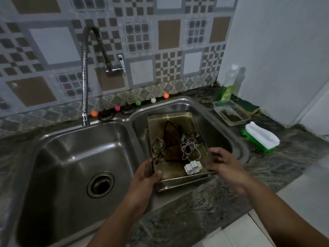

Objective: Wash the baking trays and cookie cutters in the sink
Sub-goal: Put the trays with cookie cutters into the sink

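your left hand [142, 177] grips the near left corner of the top baking tray [170, 122] and your right hand [222, 164] holds its near right edge, fingers curled round the rim. the tray sits tilted on a second tray [178, 185] over the right sink basin [220, 122], carrying metal cookie cutters [188, 150] and a white cutter [193, 167].

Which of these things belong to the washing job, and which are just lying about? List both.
For the job: stacked baking trays gripped by the left hand and right hand; metal cookie cutters; white cookie cutter; sink; tap; sponge; soap bottle; scrubbing brush.

Lying about: coloured balls; plastic container.
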